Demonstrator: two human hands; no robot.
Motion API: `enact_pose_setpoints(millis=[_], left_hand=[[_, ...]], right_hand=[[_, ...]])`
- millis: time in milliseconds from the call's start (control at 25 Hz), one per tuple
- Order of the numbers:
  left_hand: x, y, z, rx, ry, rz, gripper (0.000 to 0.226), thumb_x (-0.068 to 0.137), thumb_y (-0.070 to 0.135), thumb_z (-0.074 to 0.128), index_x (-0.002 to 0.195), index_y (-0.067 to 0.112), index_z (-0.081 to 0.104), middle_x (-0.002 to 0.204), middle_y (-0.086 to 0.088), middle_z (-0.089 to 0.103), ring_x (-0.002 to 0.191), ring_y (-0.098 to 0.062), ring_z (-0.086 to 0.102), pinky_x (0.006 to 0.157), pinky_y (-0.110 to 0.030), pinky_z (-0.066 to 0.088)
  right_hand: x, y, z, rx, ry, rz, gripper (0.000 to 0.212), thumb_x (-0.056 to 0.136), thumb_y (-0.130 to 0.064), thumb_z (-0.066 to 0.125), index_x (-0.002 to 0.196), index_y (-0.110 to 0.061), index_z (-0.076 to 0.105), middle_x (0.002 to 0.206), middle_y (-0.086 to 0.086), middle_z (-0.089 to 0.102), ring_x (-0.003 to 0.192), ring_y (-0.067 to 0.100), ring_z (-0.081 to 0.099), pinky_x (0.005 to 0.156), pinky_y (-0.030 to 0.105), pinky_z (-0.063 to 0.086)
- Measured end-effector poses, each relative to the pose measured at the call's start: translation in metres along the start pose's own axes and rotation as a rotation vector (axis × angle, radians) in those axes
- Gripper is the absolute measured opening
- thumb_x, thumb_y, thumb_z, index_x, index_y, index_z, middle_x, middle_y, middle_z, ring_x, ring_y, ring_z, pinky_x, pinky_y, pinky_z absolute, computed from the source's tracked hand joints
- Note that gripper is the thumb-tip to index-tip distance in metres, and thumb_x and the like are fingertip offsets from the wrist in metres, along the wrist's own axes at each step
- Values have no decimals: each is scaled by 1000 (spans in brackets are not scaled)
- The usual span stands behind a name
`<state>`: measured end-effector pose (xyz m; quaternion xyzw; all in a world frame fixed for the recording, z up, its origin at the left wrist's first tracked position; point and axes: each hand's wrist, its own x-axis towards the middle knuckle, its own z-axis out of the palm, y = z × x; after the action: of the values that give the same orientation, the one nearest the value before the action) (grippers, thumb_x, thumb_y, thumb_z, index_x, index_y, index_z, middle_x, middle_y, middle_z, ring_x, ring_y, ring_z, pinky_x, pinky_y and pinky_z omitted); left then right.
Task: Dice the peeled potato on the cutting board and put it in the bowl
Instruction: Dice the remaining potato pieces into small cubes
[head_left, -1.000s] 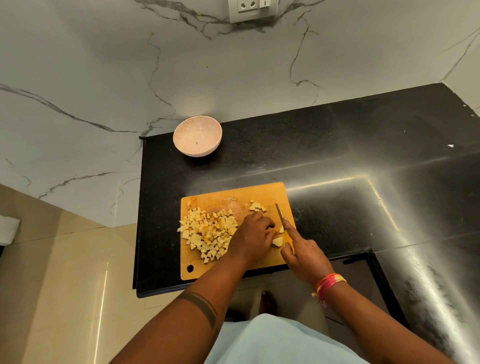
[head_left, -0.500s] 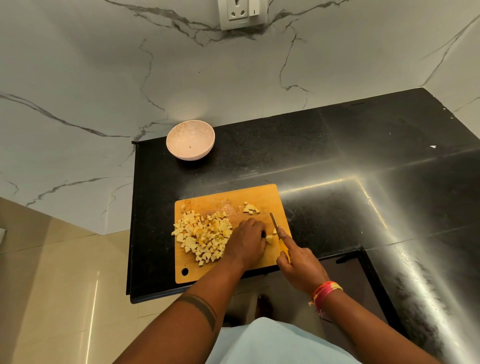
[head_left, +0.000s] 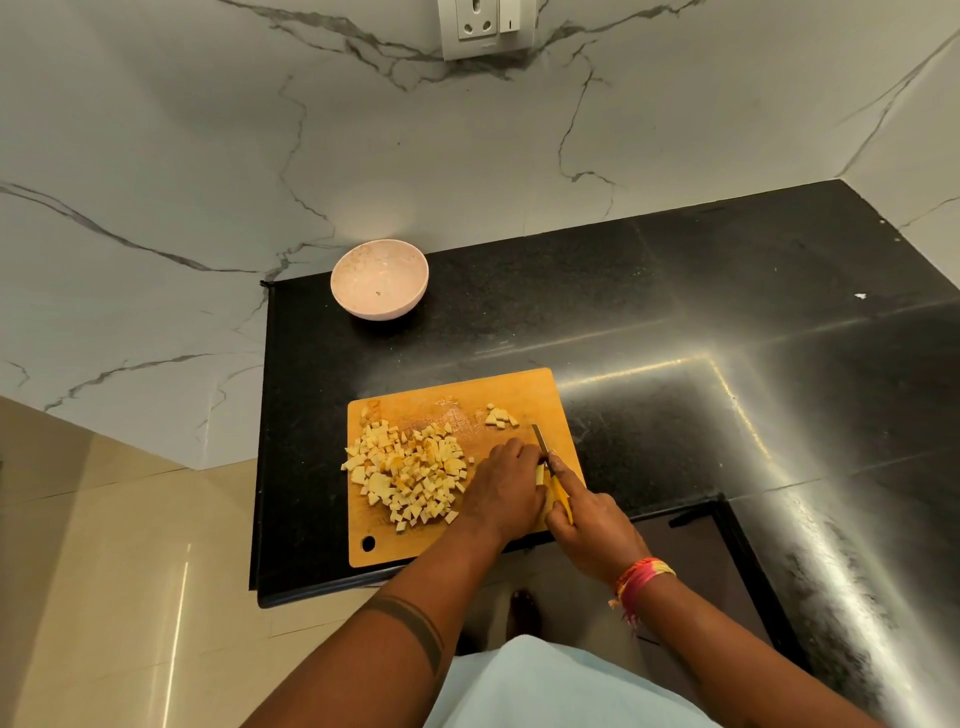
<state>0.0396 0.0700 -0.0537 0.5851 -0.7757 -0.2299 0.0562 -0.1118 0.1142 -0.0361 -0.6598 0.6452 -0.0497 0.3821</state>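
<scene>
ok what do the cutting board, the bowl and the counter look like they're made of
Cutting board: looks like wood or bamboo, matte orange-tan with pale scuffing in the middle.
Bowl: pale pink, smooth with a soft sheen; ceramic or melamine, the look cannot settle which.
Counter: polished black stone, probably granite, speckled and reflecting a bright streak of light.

Pale yellow potato cubes (head_left: 410, 475) lie on an orange-brown cutting board (head_left: 457, 400). The bowl (head_left: 380, 279) is pale pink, the counter (head_left: 649, 291) speckled black, the wall (head_left: 208, 156) white with grey veins.
</scene>
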Motion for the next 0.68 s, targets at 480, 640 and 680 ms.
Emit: enact_pose_setpoints(millis=[480,640,680], left_hand=[[12,-16,-5,-11,98,-1,28,104,24,47,126,15,61,120,-5,50,111,-23,53,85,-37,54],[3,-26,-1,-31,157,-49,36,99,32,55,134,20,58,128,-2,54,115,-22,50,97,-35,47],[5,-27,-3,-46,177,-112,39,98,34,58,135,21,57,128,-1,54,116,-21,49,98,-35,46]], right_hand=[[-2,-9,-3,45,39,-6,69,99,-28,44,161,-35,12,66,2,60,52,13,49,44,26,34],[-8,-7,1,45,25,-3,70,99,-28,44,161,-37,12,64,3,58,51,13,47,47,33,36],[-9,-7,3,39,21,-14,71,99,-28,44,161,-38,11,64,2,58,51,13,46,48,37,38]])
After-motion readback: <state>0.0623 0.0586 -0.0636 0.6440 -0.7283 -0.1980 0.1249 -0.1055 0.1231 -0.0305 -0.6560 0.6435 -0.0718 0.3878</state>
